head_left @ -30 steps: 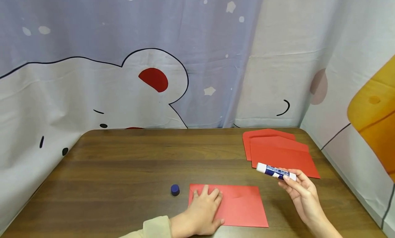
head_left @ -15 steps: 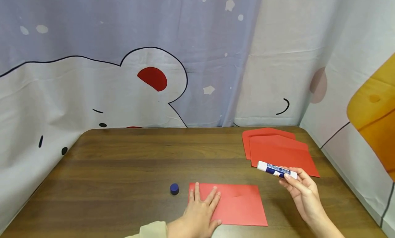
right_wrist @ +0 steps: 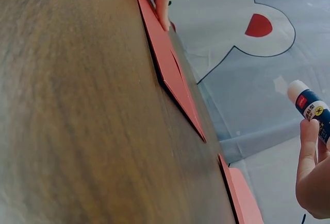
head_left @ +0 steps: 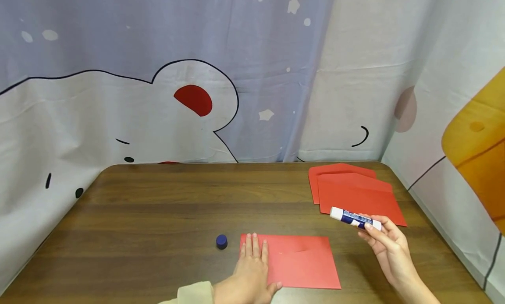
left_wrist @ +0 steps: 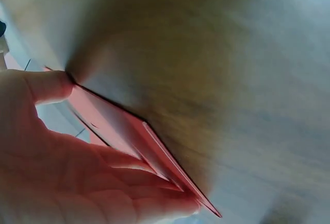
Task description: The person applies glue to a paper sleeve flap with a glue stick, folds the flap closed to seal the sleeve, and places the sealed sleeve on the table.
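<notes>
A red envelope (head_left: 301, 262) lies flat on the wooden table near its front edge. My left hand (head_left: 252, 273) rests on the envelope's left end, fingers straight and close together, thumb at the lower edge. In the left wrist view, the fingers (left_wrist: 124, 193) lie along the envelope (left_wrist: 118, 131). Above the table on the right, my right hand (head_left: 388, 247) pinches a glue stick (head_left: 353, 218) between thumb and fingers. The uncapped white end of the glue stick (right_wrist: 312, 105) points left, clear of the envelope. The blue cap (head_left: 222, 241) stands on the table left of the envelope.
Two more red envelopes (head_left: 357, 194) overlap at the table's back right, behind the glue stick. The brown wooden table (head_left: 158, 216) ends at a printed curtain (head_left: 272, 76) at the back and on the right.
My left hand has shifted slightly left on the envelope, and its spread fingers have straightened and drawn together. The right hand holds the glue stick almost still.
</notes>
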